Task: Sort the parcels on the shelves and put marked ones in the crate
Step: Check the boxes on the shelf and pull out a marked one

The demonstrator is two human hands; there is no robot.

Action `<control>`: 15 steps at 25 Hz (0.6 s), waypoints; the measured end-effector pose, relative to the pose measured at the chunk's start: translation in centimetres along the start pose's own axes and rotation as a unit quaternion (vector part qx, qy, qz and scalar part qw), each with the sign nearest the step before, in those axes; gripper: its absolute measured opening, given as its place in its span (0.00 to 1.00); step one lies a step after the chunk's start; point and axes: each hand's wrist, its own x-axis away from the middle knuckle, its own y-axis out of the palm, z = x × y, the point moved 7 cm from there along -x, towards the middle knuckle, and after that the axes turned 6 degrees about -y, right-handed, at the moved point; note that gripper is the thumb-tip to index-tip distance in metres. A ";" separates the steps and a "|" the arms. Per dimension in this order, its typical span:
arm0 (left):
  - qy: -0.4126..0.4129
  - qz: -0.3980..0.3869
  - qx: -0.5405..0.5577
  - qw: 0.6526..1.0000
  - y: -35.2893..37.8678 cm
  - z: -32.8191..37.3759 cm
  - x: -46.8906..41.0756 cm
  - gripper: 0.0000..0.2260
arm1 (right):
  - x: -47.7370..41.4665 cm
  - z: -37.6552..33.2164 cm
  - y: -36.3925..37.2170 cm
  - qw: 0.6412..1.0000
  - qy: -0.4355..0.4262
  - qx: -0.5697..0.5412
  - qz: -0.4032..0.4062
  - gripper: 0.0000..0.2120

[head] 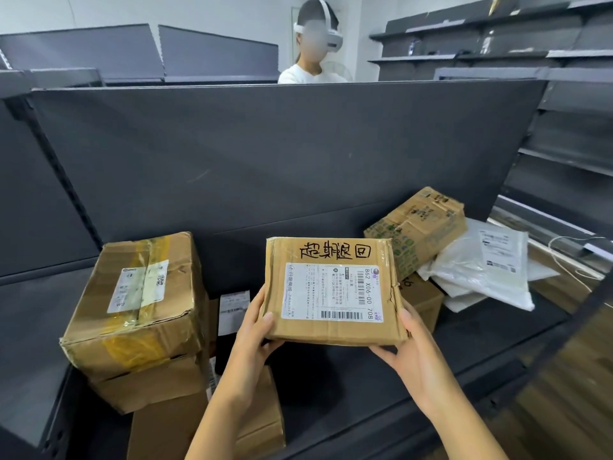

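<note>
Both hands hold a marked parcel (335, 290) above the shelf (365, 376): left hand (257, 330) at its left edge, right hand (409, 351) at its right corner. Boxes (139, 303) stack left; white bags (481, 273) lie right.

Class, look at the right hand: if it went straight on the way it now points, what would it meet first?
The handwritten-marked parcel, which the right hand holds at its lower right corner. Past it probably the shelf's dark back panel, though depth is unclear.
</note>
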 end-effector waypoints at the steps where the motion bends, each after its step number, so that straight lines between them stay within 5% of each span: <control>1: -0.001 -0.001 -0.001 1.000 0.1 0.0 0.1 0.33 | 0.3 0.0 0.0 1.000 0.002 0.007 -0.002 0.26; 8: 0.000 -0.006 -0.002 1.000 0.1 0.0 1.2 0.33 | 1.9 0.4 0.3 0.999 0.004 0.037 -0.008 0.27; 12: -0.006 -0.013 0.017 1.000 0.0 -0.8 2.3 0.33 | 3.7 1.4 0.5 0.997 0.021 0.073 -0.028 0.47; 15: -0.018 -0.025 0.026 0.999 0.3 -1.6 3.1 0.35 | 5.0 2.4 0.0 0.997 0.027 0.074 -0.013 0.51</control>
